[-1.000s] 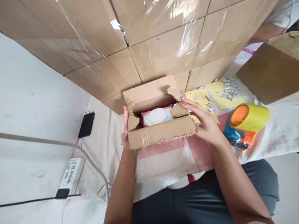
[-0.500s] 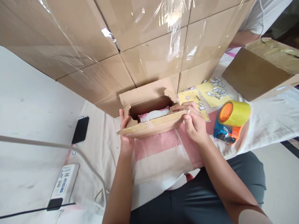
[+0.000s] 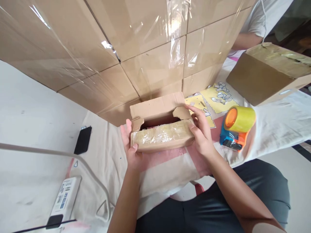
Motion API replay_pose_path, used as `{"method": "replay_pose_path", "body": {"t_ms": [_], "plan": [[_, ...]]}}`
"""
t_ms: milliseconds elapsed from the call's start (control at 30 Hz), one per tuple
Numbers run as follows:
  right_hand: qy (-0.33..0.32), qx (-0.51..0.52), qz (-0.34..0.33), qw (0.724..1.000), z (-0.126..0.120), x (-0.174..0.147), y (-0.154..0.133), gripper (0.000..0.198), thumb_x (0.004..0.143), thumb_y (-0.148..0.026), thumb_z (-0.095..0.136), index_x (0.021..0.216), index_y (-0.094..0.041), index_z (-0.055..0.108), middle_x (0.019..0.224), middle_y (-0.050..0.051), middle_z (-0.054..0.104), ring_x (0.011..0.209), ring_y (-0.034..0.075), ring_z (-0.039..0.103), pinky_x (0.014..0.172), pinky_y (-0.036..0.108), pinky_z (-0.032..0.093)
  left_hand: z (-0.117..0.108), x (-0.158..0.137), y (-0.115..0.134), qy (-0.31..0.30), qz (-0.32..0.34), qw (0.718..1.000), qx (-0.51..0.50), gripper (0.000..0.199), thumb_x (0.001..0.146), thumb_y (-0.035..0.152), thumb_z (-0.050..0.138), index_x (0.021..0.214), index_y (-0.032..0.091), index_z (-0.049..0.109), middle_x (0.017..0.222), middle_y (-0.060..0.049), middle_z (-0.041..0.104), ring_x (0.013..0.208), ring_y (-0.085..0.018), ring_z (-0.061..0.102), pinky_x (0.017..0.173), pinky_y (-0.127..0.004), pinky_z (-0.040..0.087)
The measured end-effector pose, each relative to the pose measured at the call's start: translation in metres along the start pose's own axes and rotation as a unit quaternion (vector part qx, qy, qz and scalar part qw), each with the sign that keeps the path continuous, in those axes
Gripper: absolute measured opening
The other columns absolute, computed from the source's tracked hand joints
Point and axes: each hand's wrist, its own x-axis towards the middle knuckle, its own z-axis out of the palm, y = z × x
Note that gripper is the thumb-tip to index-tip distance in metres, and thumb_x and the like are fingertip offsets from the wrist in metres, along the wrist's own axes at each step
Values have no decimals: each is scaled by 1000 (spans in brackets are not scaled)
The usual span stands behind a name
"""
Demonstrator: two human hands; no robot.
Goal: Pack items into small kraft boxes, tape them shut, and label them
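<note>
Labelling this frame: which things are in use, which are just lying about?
In use: small cardboard box, held by left hand and right hand, near flap folded over.
Lying about: tape dispenser, phone, power strip, wrapped box stack, taped box.

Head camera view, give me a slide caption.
Both hands fold a small cardboard box's flaps shut beside a tape dispenser.

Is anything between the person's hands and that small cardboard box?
Nothing visible. The left hand grips the small box at its left end, and the right hand presses its right end and a side flap. The tape dispenser sits apart, to the right.
</note>
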Motion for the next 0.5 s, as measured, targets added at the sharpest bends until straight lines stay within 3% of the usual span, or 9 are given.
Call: {"method": "replay_pose_path", "body": {"t_ms": [133,233,367,500], "plan": [[-54,43,14,998,-3,0,8,72,98,-50,49,164,-40,22,173,1,28,156,33,33,123,59,37,2,1,0,-8,15,999,33,65,91,51,69,153,47,50,172,9,32,164,-30,14,133,-47,25],[-76,79,4,994,-3,3,13,72,99,-52,46,165,-41,18,172,2,33,156,33,35,121,61,38,0,2,-2,-17,23,999,36,69,89,51,69,155,45,49,173,11,29,165,-30,9,134,-46,23],[-28,56,-17,998,-2,10,14,72,99,-56,43,164,-45,15,166,3,41,149,34,44,113,59,46,0,3,-3,-17,32,999,15,65,89,43,66,153,45,52,172,16,29,165,-29,7,135,-43,24],[-20,6,-30,999,-6,19,10,66,99,-59,43,161,-43,28,152,6,50,141,35,49,109,56,48,6,2,-2,-6,32,999,25,64,90,47,65,153,45,51,172,13,30,165,-30,12,134,-47,25]]}}
